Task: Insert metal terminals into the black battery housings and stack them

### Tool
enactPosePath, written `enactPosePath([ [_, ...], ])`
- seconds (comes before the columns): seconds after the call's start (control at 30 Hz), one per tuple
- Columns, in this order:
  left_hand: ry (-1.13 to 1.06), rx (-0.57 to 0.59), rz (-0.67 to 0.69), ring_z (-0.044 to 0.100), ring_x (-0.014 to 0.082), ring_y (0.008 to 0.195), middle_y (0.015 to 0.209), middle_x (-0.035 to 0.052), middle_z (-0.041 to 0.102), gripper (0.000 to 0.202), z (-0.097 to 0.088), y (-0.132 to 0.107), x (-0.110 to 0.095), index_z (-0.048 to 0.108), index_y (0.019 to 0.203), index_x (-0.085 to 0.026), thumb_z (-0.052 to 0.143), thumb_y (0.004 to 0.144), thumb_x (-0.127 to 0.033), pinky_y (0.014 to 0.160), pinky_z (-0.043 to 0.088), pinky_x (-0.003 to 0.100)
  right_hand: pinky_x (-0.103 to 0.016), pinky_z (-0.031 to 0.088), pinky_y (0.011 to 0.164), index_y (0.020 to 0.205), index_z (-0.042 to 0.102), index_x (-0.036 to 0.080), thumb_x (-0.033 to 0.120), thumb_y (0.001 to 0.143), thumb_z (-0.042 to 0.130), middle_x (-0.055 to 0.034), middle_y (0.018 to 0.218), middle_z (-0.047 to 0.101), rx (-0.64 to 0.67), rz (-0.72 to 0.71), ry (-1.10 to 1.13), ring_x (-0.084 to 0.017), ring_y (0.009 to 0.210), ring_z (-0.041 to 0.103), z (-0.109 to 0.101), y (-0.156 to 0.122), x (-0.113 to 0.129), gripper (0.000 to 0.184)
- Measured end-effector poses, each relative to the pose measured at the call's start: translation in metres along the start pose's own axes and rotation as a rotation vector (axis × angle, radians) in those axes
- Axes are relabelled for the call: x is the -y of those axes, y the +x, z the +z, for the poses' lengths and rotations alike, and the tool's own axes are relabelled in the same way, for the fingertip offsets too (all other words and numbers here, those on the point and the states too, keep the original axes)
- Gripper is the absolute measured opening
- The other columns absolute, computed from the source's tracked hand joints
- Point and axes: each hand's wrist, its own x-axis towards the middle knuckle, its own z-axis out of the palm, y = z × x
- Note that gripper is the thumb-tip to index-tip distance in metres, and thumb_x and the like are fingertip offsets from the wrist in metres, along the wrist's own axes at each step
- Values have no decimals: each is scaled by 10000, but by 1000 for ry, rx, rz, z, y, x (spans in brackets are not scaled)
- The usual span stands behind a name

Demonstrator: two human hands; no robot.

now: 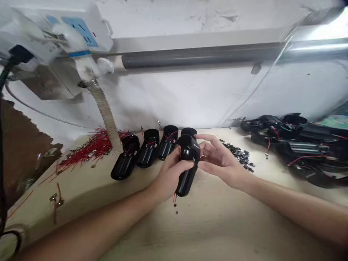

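Beige bench [217,224]: row of black shells [148,152], red wires [89,148], screws [240,156], shell heap [299,145].

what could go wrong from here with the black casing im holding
The thin red wire dangling from the lower end of the long black plastic casing could snag and pull loose. The left hand grips its middle alone while the right hand only fingers the top, so it might slip. Tilting it back could knock the row of open black shells right behind.
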Motion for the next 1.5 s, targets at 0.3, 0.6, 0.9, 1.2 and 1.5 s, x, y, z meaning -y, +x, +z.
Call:
enactPosePath([
  [0.3, 332, 193, 114, 590, 254, 1154, 1256, 65, 587, 645, -1, -6, -7, 437, 1424, -255, 785, 881, -232, 971, 513, 420, -490, 493, 1129, 1559, 571, 390, 278, 967, 815, -70, 1374, 650, 33, -58, -76, -258, 1272, 605, 1, 1, 2, 651],
  [0.6, 349, 137, 149, 667, 273, 1145, 1273, 88, 636, 717, 8, -7, -4, 399, 1383, -236, 873, 847, -264, 912, 573, 423, -342, 552, 874, 1380, 579, 349, 126, 890, 822, -33, 1256, 708, 75, 141, 260, -187, 1060, 672, 7, -1, 13, 591],
  [0.9, 359, 187, 141, 684, 274, 1231, 1343, 86, 670, 602, 17, -12, -11, 468, 1359, -237, 844, 889, -236, 997, 578, 446, -258, 542, 714, 1292, 584, 322, 13, 793, 835, -18, 1164, 730, 101, 226, 401, -150, 913, 696, 8, 0, 22, 639],
  [1.2, 507, 117, 211, 671, 292, 1209, 1348, 90, 676, 570, 11, -13, -2, 489, 1356, -235, 785, 869, -195, 974, 572, 469, -282, 545, 774, 1352, 586, 363, 60, 777, 874, -21, 1220, 691, 96, 242, 339, -171, 991, 669, 8, -2, 17, 711],
  [1.5, 479, 96, 206, 683, 310, 1190, 1295, 81, 704, 591, 9, -13, 0, 511, 1368, -227, 828, 872, -284, 991, 559, 487, -394, 555, 910, 1528, 558, 385, 166, 904, 825, -49, 1208, 677, 161, 100, 193, -241, 1155, 653, 6, -1, 12, 713],
])
